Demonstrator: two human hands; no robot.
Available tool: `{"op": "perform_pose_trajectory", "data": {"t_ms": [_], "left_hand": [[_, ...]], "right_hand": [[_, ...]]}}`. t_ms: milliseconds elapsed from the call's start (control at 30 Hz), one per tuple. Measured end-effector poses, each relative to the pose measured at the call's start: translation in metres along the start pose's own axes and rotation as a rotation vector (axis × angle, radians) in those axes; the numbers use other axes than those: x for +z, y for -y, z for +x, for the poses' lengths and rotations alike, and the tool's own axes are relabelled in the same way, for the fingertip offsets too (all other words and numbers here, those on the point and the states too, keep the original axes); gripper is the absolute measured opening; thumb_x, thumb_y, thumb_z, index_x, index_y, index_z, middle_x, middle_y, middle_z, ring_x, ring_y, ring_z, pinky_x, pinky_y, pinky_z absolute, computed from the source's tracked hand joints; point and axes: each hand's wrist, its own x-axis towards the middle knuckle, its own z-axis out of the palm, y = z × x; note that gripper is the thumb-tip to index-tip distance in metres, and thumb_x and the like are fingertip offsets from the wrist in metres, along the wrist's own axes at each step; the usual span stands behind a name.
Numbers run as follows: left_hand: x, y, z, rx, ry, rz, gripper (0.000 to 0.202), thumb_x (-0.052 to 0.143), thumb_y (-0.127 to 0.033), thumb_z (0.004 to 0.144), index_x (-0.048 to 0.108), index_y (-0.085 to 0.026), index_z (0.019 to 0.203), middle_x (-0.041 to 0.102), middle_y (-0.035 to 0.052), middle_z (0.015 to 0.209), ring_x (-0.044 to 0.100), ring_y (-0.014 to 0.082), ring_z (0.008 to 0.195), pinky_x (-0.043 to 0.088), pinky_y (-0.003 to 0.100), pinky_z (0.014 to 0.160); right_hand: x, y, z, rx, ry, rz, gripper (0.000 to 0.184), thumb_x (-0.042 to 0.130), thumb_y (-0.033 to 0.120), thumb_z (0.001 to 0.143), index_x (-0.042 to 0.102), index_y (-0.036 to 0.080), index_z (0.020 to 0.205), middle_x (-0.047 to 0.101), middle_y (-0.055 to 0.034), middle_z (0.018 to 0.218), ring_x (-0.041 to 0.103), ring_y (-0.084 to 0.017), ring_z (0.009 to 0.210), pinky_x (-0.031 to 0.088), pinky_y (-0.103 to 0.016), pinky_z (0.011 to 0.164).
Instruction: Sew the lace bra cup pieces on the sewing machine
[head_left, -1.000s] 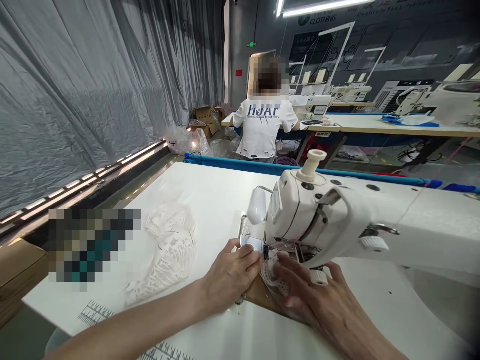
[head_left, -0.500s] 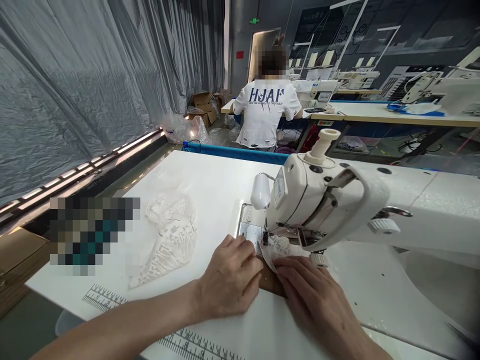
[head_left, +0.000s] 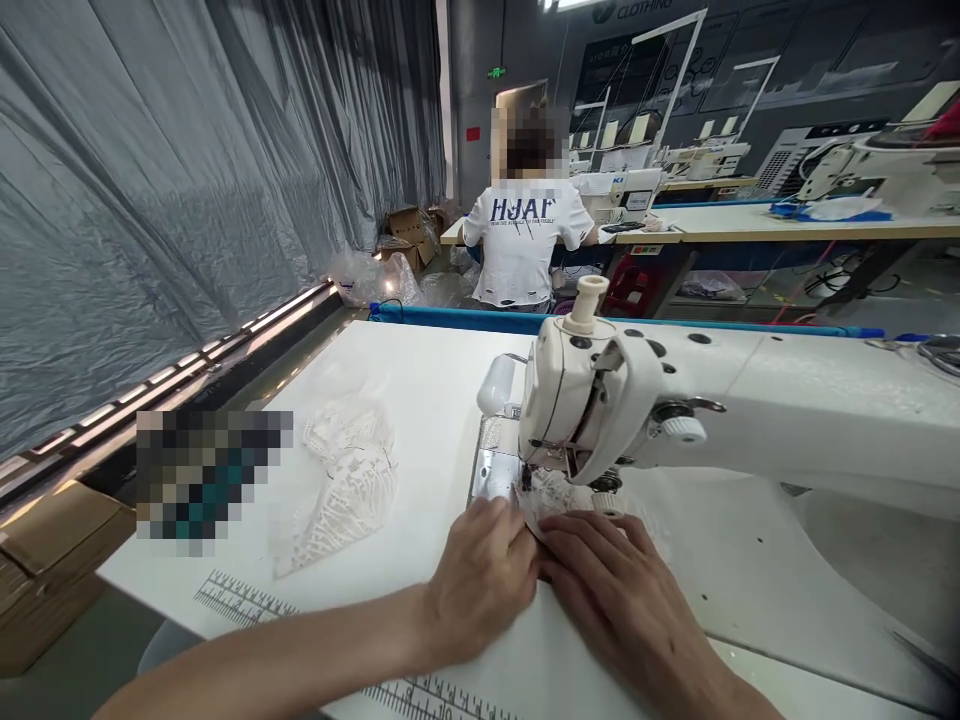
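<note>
A small piece of white lace fabric (head_left: pixel 559 490) lies at the needle of a white sewing machine (head_left: pixel 544 385), partly covered by the machine head and my fingers. Just in front of the needle plate (head_left: pixel 495 472), my left hand (head_left: pixel 480 580) is closed, pinching the near edge of the lace. My right hand (head_left: pixel 611 570) rests palm down on the right, its fingers together over the lace and its thumb tucked below, closed on the edge. The fingertips of both hands almost meet. Another white lace piece (head_left: pixel 356 490) lies flat on the table to the left.
The white tabletop (head_left: pixel 427 400) has a printed ruler scale (head_left: pixel 244 598) along its near edge. A blurred-out item (head_left: pixel 217 475) lies at its left. Cardboard boxes (head_left: pixel 64 560) stand lower left. Ahead, a person in a white shirt (head_left: pixel 525 245) sits at another sewing table (head_left: pixel 750 225).
My view has tilted up and shifted, so the machine appears farther left. My hands have drawn closer together at the lace edge, narrowing the brown gap between them.
</note>
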Motion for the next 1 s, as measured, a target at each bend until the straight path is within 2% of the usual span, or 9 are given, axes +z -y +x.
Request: {"op": "perform_pose_trajectory", "data": {"t_ms": [167, 233, 333, 400, 467, 633, 767, 867, 1000], "left_hand": [[-0.032, -0.014, -0.026, 0.286, -0.005, -0.145, 0.033, 0.045, -0.013, 0.085, 0.043, -0.015, 0.052, 0.039, -0.0007, 0.052, 0.035, 0.0112, 0.053, 0.029, 0.026, 0.05], [-0.04, -0.011, -0.022, 0.238, 0.004, -0.213, 0.033, 0.048, -0.016, 0.087, 0.045, -0.015, 0.055, 0.045, -0.0003, 0.057, 0.041, 0.011, 0.058, 0.033, 0.026, 0.054], [-0.04, 0.005, 0.0, 0.116, 0.093, -0.238, 0.013, 0.047, -0.012, 0.088, 0.057, -0.012, 0.08, 0.061, 0.0065, 0.091, 0.054, 0.0152, 0.088, 0.042, 0.03, 0.078], [-0.032, 0.019, 0.015, 0.163, 0.19, -0.208, 0.023, 0.039, -0.003, 0.089, 0.055, -0.011, 0.105, 0.06, 0.0079, 0.11, 0.051, 0.0155, 0.106, 0.038, 0.031, 0.093], [-0.021, 0.033, 0.024, 0.256, 0.252, -0.164, 0.03, 0.036, -0.003, 0.091, 0.051, -0.013, 0.114, 0.061, 0.0064, 0.113, 0.048, 0.016, 0.113, 0.033, 0.034, 0.097], [-0.002, 0.055, 0.025, 0.339, 0.238, -0.107, 0.015, 0.044, -0.007, 0.09, 0.057, -0.014, 0.092, 0.064, 0.0023, 0.087, 0.055, 0.0149, 0.096, 0.033, 0.036, 0.088], [-0.003, 0.062, 0.024, 0.37, 0.189, -0.119, 0.017, 0.044, -0.006, 0.09, 0.057, -0.013, 0.081, 0.065, 0.0035, 0.097, 0.054, 0.0147, 0.103, 0.034, 0.034, 0.091], [-0.005, 0.065, 0.024, 0.425, 0.196, -0.15, 0.019, 0.043, -0.006, 0.092, 0.057, -0.013, 0.082, 0.066, 0.0035, 0.104, 0.054, 0.0135, 0.108, 0.035, 0.031, 0.095], [-0.005, 0.067, 0.022, 0.447, 0.204, -0.142, 0.022, 0.041, -0.007, 0.092, 0.058, -0.013, 0.081, 0.067, 0.0027, 0.098, 0.058, 0.0117, 0.099, 0.038, 0.029, 0.094]], "right_hand": [[0.0, 0.0, -0.003, -0.049, 0.017, 0.015, 0.016, 0.046, 0.021, 0.092, 0.061, 0.021, 0.097, 0.068, -0.0035, 0.099, 0.058, -0.02, 0.089, 0.03, -0.037, 0.084], [0.0, 0.0, -0.003, -0.073, 0.038, 0.02, 0.023, 0.04, 0.015, 0.094, 0.062, 0.021, 0.095, 0.068, -0.0034, 0.098, 0.058, -0.019, 0.086, 0.03, -0.037, 0.082], [0.0, 0.0, -0.002, -0.103, 0.063, 0.012, 0.033, 0.031, 0.01, 0.096, 0.062, 0.021, 0.092, 0.068, -0.0032, 0.095, 0.057, -0.017, 0.081, 0.03, -0.036, 0.08], [-0.001, -0.001, -0.001, -0.127, 0.054, 0.007, 0.034, 0.031, 0.01, 0.096, 0.062, 0.021, 0.089, 0.068, -0.0024, 0.089, 0.057, -0.017, 0.079, 0.03, -0.035, 0.078], [-0.001, -0.002, -0.001, -0.145, 0.041, 0.002, 0.033, 0.032, 0.011, 0.096, 0.063, 0.021, 0.089, 0.068, -0.0017, 0.086, 0.057, -0.016, 0.078, 0.031, -0.034, 0.076], [0.004, -0.006, -0.005, -0.106, 0.017, -0.048, 0.021, 0.043, 0.026, 0.095, 0.061, 0.018, 0.104, 0.068, -0.0054, 0.1, 0.059, -0.015, 0.081, 0.034, -0.031, 0.077], [0.008, -0.008, -0.009, -0.064, 0.002, -0.147, 0.037, 0.044, 0.043, 0.094, 0.06, 0.013, 0.109, 0.067, -0.0113, 0.103, 0.061, -0.02, 0.081, 0.035, -0.034, 0.077], [0.011, -0.011, -0.012, -0.068, 0.048, -0.174, 0.03, 0.049, 0.039, 0.092, 0.062, 0.016, 0.107, 0.068, -0.0076, 0.104, 0.062, -0.019, 0.083, 0.034, -0.035, 0.08], [0.012, -0.013, -0.016, -0.09, 0.096, -0.126, 0.019, 0.051, 0.027, 0.092, 0.064, 0.02, 0.104, 0.068, -0.004, 0.109, 0.063, -0.017, 0.087, 0.035, -0.033, 0.079]]}}
